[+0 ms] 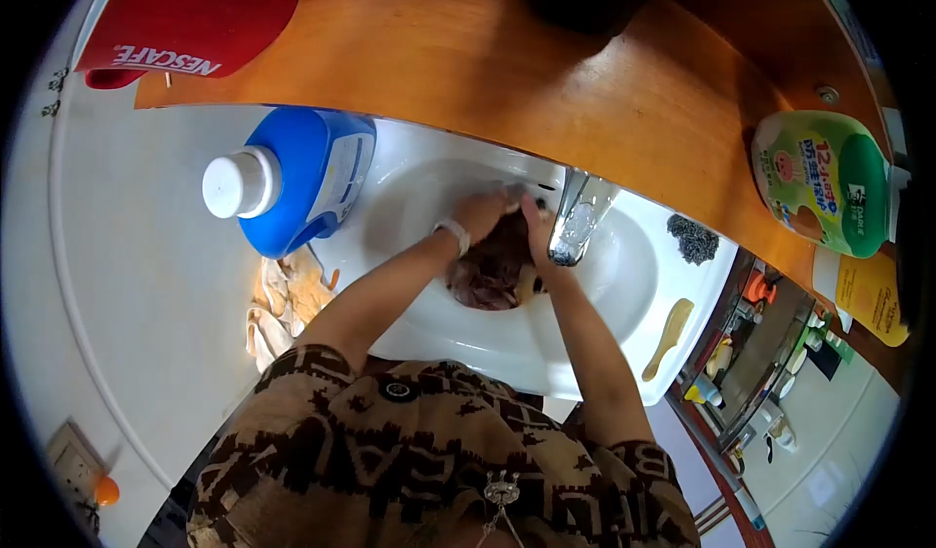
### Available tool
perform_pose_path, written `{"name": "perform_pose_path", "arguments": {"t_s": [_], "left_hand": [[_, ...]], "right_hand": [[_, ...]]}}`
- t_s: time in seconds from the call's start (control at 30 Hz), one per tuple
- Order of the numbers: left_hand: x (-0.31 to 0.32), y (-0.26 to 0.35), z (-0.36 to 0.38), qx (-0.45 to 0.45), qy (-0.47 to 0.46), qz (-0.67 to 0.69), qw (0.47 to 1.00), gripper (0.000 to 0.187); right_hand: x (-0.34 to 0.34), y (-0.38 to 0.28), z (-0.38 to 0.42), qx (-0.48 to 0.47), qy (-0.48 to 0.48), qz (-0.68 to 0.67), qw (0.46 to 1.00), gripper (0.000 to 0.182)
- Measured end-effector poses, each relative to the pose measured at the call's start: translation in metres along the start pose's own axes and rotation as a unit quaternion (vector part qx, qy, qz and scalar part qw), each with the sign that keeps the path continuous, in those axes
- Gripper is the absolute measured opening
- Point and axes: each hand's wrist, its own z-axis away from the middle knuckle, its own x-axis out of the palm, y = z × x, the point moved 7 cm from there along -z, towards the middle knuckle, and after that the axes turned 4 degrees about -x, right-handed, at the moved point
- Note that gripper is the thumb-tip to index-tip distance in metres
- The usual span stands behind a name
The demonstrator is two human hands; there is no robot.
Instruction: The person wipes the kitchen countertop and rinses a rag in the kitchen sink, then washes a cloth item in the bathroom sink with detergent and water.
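Note:
A dark reddish-brown cloth (487, 273) lies bunched in the white washbasin (624, 299), partly covered by my hands. My left hand (482, 215), with a pale band at its wrist, is closed at the upper end of the cloth. Close beside it, my right hand (536, 228) presses in from the other side, its fingers together against the cloth. The fingertips of both are slightly blurred and meet near the back of the basin. Just right of my right hand stands the chrome tap (578, 218). A small pale patch shows at the cloth's right edge.
A blue bottle with a white cap (310, 179) stands at the basin's left. Crumpled orange-and-white cloth (283, 304) lies below it. On the right rim are a steel scourer (692, 239) and a yellowish comb (668, 339). A wooden shelf (468, 60) overhangs the back, holding a green-capped bottle (824, 182).

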Motion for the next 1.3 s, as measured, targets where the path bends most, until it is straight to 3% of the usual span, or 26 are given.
{"name": "perform_pose_path", "arguments": {"t_s": [0.03, 0.07, 0.13, 0.17, 0.2, 0.23, 0.33, 0.43, 0.53, 0.57, 0.63, 0.67, 0.73, 0.77, 0.8, 0.87, 0.93, 0.97, 1.0, 1.03, 1.07, 1.13, 1.17, 1.2, 1.23, 1.3], "left_hand": [[-0.013, 0.018, 0.025, -0.024, -0.019, 0.082, 0.996, 0.03], [-0.023, 0.032, 0.052, -0.058, -0.011, 0.012, 0.998, 0.03], [-0.024, 0.048, 0.105, -0.094, 0.017, -0.057, 0.994, 0.034], [-0.01, 0.046, 0.125, -0.043, 0.087, -0.1, 0.99, 0.036], [0.004, 0.042, 0.134, 0.007, 0.158, -0.14, 0.977, 0.039], [0.007, 0.041, 0.128, 0.008, 0.158, -0.141, 0.977, 0.039], [0.016, 0.037, 0.104, 0.025, 0.163, -0.148, 0.975, 0.04], [0.027, 0.011, 0.059, -0.012, 0.071, -0.089, 0.993, 0.036], [0.078, -0.033, 0.016, 0.004, 0.085, -0.009, 0.996, 0.034], [0.081, -0.033, 0.011, 0.01, 0.087, 0.019, 0.996, 0.033], [0.039, -0.013, 0.002, -0.025, 0.089, -0.011, 0.996, 0.032], [0.02, -0.007, -0.002, -0.037, 0.09, -0.022, 0.995, 0.032], [0.019, -0.002, -0.01, -0.01, -0.041, -0.032, 0.999, 0.034], [0.029, -0.022, -0.024, 0.065, 0.0, -0.007, 0.998, 0.036], [0.022, -0.019, -0.016, 0.068, 0.001, -0.011, 0.998, 0.036], [-0.012, 0.002, 0.017, 0.009, 0.063, 0.018, 0.998, 0.033], [-0.039, 0.045, 0.077, -0.099, -0.021, -0.063, 0.993, 0.036], [-0.026, 0.047, 0.103, -0.048, 0.051, -0.085, 0.994, 0.042], [-0.012, 0.045, 0.124, 0.005, 0.119, -0.106, 0.987, 0.051], [0.002, 0.041, 0.13, 0.011, 0.113, -0.108, 0.988, 0.051], [0.008, 0.04, 0.133, 0.033, 0.139, -0.16, 0.977, 0.055], [0.005, 0.045, 0.122, 0.061, 0.167, -0.212, 0.961, 0.06], [0.008, 0.041, 0.109, 0.012, 0.115, -0.188, 0.975, 0.058], [0.007, 0.037, 0.093, -0.036, 0.065, -0.165, 0.983, 0.056], [-0.001, 0.037, 0.081, -0.05, 0.02, -0.17, 0.984, 0.055], [0.001, 0.028, 0.064, -0.059, 0.028, -0.17, 0.983, 0.056]], "right_hand": [[-0.019, -0.02, 0.023, 0.059, 0.05, -0.158, 0.984, 0.035], [-0.028, -0.035, 0.049, 0.03, 0.113, -0.279, 0.953, 0.04], [-0.028, -0.051, 0.087, -0.027, 0.155, -0.214, 0.964, 0.039], [-0.026, -0.057, 0.104, -0.044, 0.169, -0.192, 0.966, 0.041], [-0.022, -0.064, 0.114, -0.06, 0.148, -0.066, 0.985, 0.044], [-0.017, -0.069, 0.116, -0.076, 0.125, 0.06, 0.987, 0.046], [-0.003, -0.045, 0.087, -0.04, 0.13, 0.09, 0.987, 0.046], [-0.001, -0.041, 0.049, -0.086, 0.14, -0.008, 0.986, 0.044], [0.002, -0.021, 0.024, -0.143, 0.134, -0.039, 0.98, 0.043], [0.005, -0.024, 0.019, -0.199, 0.112, 0.148, 0.962, 0.043], [0.008, -0.034, -0.001, -0.252, 0.094, 0.33, 0.905, 0.043], [-0.003, -0.035, -0.014, -0.157, 0.05, 0.266, 0.95, 0.041], [-0.01, -0.028, -0.017, 0.006, -0.039, 0.145, 0.989, 0.038], [-0.009, -0.021, -0.014, 0.075, -0.076, 0.096, 0.99, 0.037], [-0.009, -0.014, -0.01, 0.145, -0.106, 0.055, 0.982, 0.036], [-0.014, -0.016, 0.029, 0.067, 0.036, -0.235, 0.969, 0.037], [-0.033, -0.044, 0.072, -0.081, 0.128, -0.139, 0.979, 0.037], [-0.031, -0.054, 0.09, -0.078, 0.133, -0.14, 0.978, 0.037], [-0.028, -0.072, 0.109, -0.094, 0.159, -0.006, 0.983, 0.038], [-0.025, -0.085, 0.119, -0.106, 0.18, 0.128, 0.97, 0.039], [-0.023, -0.082, 0.117, -0.1, 0.185, 0.129, 0.969, 0.039], [-0.005, -0.062, 0.101, -0.065, 0.123, 0.086, 0.987, 0.046], [0.009, -0.042, 0.089, -0.021, 0.044, 0.07, 0.996, 0.049], [0.026, -0.017, 0.076, -0.02, 0.049, 0.071, 0.996, 0.049], [0.048, 0.01, 0.064, -0.035, 0.058, 0.076, 0.995, 0.049], [0.046, 0.0, 0.048, -0.123, 0.048, 0.199, 0.971, 0.047]]}}
